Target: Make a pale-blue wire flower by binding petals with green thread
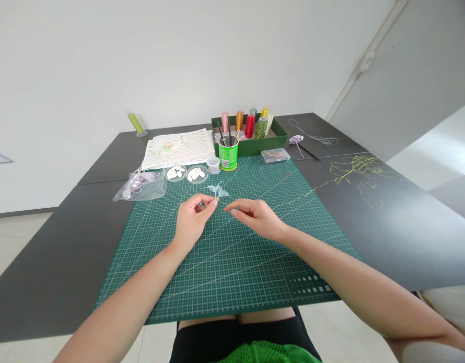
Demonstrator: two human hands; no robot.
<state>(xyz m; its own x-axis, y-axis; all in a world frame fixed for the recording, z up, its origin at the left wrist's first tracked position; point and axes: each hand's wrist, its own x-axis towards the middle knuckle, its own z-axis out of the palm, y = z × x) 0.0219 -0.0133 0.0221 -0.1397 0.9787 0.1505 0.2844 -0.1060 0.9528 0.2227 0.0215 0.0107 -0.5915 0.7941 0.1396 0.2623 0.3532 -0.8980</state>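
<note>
Between the thumb and index finger of my left hand [194,214] a small pale blue flower [218,190] is pinched at its base, petals pointing away from me. Close to its right side is my right hand [257,216], thumb and index finger held out a little apart. No object is visible between those fingers. A thin yellow-green thread [311,191] runs from near the right hand across the green cutting mat [232,272] to a loose tangle at the right. Where the thread ends near the flower is too fine to make out.
Beyond the hands stand a green can [228,157] of tools, a green box [251,147] of thread spools, and two round dishes [197,174] with white pieces. A plastic bag [141,186], paper sheets [157,161], a clear case [275,155] and a purple flower [296,139] lie around.
</note>
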